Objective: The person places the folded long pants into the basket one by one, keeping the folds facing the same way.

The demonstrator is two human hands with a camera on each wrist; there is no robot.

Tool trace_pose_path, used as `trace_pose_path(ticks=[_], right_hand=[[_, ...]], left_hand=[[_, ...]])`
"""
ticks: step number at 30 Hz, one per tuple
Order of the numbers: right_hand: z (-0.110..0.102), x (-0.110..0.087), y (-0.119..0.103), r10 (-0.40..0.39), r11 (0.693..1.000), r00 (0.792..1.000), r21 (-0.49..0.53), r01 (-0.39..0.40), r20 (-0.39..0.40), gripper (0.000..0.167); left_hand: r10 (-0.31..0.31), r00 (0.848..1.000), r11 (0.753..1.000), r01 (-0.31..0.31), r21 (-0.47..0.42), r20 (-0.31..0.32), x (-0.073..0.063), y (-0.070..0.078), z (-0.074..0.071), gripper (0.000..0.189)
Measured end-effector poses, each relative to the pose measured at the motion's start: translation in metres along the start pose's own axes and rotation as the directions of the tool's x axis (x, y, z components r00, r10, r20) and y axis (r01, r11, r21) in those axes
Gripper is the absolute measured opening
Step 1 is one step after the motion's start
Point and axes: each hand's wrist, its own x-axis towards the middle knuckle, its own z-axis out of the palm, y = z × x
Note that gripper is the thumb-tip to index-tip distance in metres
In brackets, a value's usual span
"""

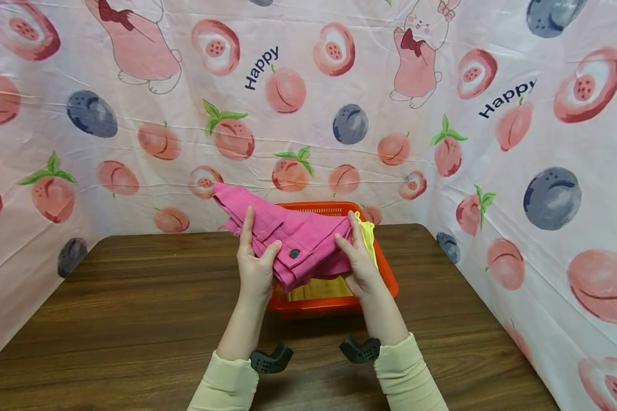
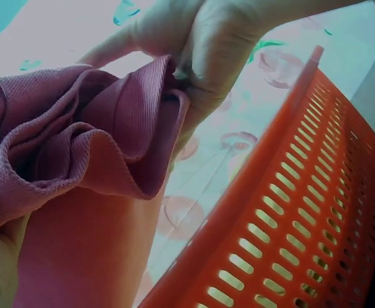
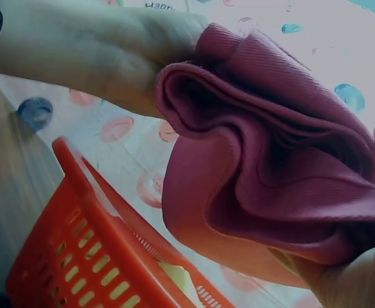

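A folded pink garment (image 1: 308, 231) of woven fabric, with a flap and a dark button (image 1: 294, 253), is held up in the air over an orange basket (image 1: 334, 307). My left hand (image 1: 255, 268) grips its left part, thumb on the near face. At the right end my right hand (image 1: 361, 265) pinches the cloth with its thumb in front. Both wrist views show the garment's lower edges (image 2: 78, 147) hanging in loose, wavy layers (image 3: 283, 147). Inside the basket lie a bright yellow cloth (image 1: 368, 235) and a mustard cloth (image 1: 319, 289), partly hidden by the pink garment.
The basket stands on a dark wooden table (image 1: 159, 302), close to the back, with slotted sides. A fruit-patterned curtain (image 1: 298, 131) encloses the back and both sides. Black curved devices (image 1: 272, 358) are worn on both wrists.
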Motion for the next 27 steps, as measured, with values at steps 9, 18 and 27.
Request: trace_pose_path(ticks=[9, 18, 27], right_hand=[[-0.004, -0.001, -0.007, -0.079, 0.994, 0.993, -0.085, 0.071, -0.085, 0.092], [-0.017, 0.001, -0.011, -0.226, 0.970, 0.973, -0.102, 0.221, -0.044, 0.096], [-0.024, -0.003, -0.021, -0.259, 0.963, 0.964, -0.068, 0.263, 0.055, 0.098]], left_hand=[[0.044, 0.997, 0.999, -0.045, 0.011, 0.059, 0.002, -0.002, -0.004, 0.092], [-0.002, 0.999, 0.986, 0.008, -0.166, 0.040, 0.011, 0.002, -0.018, 0.079], [-0.160, 0.987, 0.956, 0.155, -0.250, -0.002, 0.016, 0.011, -0.035, 0.056]])
